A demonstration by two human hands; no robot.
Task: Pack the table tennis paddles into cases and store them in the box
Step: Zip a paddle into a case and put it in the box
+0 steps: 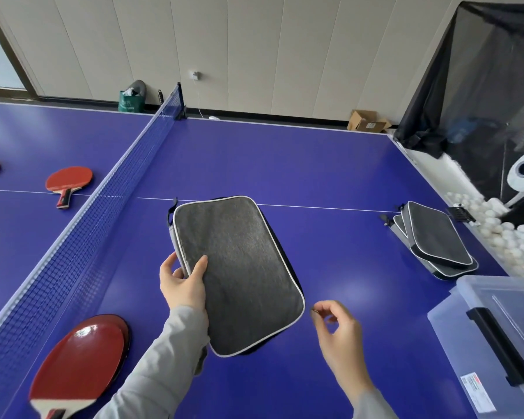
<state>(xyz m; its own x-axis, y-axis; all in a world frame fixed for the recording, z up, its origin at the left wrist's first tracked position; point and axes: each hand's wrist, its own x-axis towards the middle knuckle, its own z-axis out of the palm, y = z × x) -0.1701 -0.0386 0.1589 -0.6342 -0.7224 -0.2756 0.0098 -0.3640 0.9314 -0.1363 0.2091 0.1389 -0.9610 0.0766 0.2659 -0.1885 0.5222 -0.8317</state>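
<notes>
Grey case (236,273) mid-frame, my left hand (183,285) gripping its left edge; right hand (339,331) loosely curled, empty, just right.

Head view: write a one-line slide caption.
Left hand holds a grey case over the blue table; right hand hovers beside it, paddles nearby.

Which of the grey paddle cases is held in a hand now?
The single case in the table's middle, gripped by the left hand. The other cases lie stacked near the right edge, untouched.
</notes>
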